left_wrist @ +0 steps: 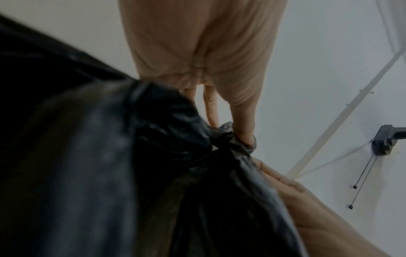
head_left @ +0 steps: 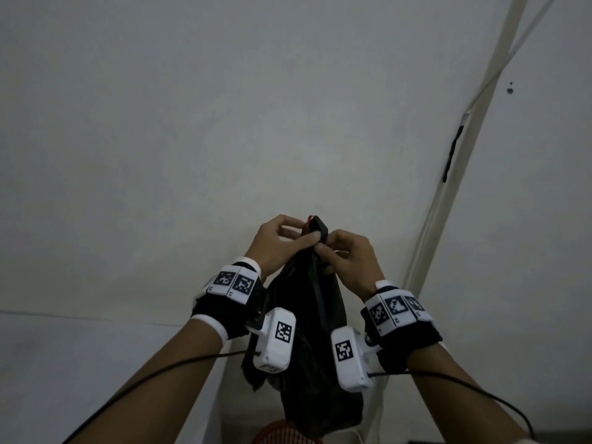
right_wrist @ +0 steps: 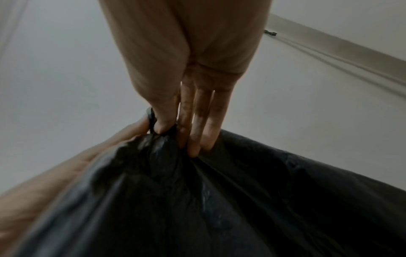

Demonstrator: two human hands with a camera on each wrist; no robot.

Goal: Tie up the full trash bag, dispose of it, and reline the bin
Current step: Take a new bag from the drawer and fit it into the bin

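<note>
A full black trash bag hangs in the air in front of a white wall, held up by its gathered neck. My left hand pinches the neck from the left. My right hand pinches it from the right, so both hands meet at the top. A short loop of black plastic sticks up above the fingers. In the left wrist view the thumb presses into the twisted bag neck. The right wrist view has the thumb and fingers dug into the bunched bag.
A red mesh bin rim shows below the bag at the bottom edge. A pale cable conduit runs diagonally up the wall on the right. A grey wall bracket with two thin hanging cords appears in the left wrist view.
</note>
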